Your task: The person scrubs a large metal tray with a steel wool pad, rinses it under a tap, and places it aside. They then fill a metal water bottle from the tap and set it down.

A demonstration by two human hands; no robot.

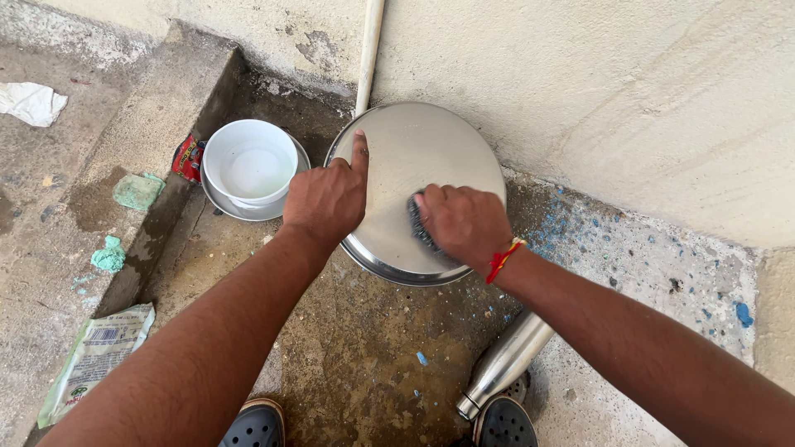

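Wet concrete floor (364, 348) underfoot, steel bottle (505, 362) lying nearest. Right hand (464, 225) closes around a dark scrubber (420, 225) on the steel plate (422, 161); left hand (330, 199) clamps its rim, forefinger extended. Plate looks stiff, light, slippery when wet; round, so no long axis, its face tilted towards the wall (629, 99). Beyond, a white bowl (250, 161).
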